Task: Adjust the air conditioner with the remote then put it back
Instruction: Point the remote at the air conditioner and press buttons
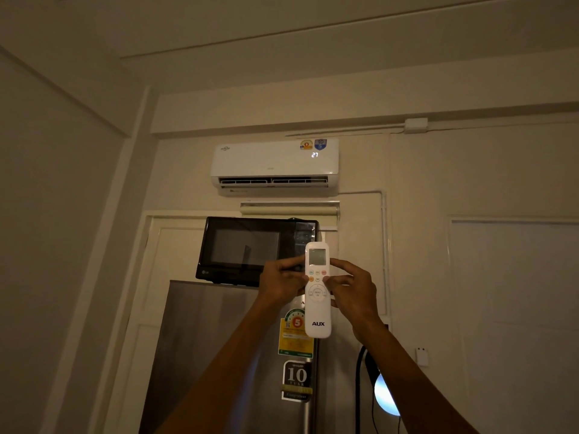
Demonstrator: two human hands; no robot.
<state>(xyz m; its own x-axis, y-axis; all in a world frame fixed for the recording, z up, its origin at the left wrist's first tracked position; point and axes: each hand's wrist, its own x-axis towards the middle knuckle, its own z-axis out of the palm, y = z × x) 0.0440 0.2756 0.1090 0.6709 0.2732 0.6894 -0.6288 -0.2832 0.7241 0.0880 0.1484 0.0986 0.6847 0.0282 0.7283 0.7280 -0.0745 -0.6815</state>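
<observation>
AUX remote [318, 289] stood upright between my hands, below the air conditioner [274, 166] reading 27; my left hand [279, 285] clasped its left edge; my right hand [352, 289] gripped its right edge, thumb on the buttons, before the LG microwave [250, 250] atop the fridge [219, 355].

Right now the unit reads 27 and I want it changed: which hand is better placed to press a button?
Probably the right hand: its thumb lies on the remote's button face, while the left hand grips its edge.
</observation>
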